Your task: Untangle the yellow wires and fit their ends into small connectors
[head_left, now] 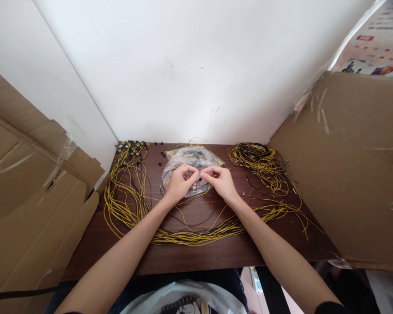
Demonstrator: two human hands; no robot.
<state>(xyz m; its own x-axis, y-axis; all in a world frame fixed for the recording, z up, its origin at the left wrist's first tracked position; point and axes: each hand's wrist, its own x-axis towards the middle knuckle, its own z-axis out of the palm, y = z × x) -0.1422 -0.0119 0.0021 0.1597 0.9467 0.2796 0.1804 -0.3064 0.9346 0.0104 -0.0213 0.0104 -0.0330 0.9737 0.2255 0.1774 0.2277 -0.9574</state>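
My left hand (180,180) and my right hand (222,181) meet above the middle of the table, thumb and forefinger pinched together on each. A tiny dark piece shows between the fingertips, too small to name. Thin yellow and dark wires loop close below the hands; which of them, if any, runs into the fingers is hidden. Right behind the hands lies a clear plastic bag (196,156) with small yellowish parts inside. A long bundle of yellow and black wires (196,237) curves across the table under both forearms.
Small black-and-yellow end pieces (132,148) cluster at the back left, with several loose black bits beside them. A coiled wire heap (258,161) sits at the back right. Cardboard walls (343,174) flank the brown table (170,261). An open plastic bag (183,290) is at my lap.
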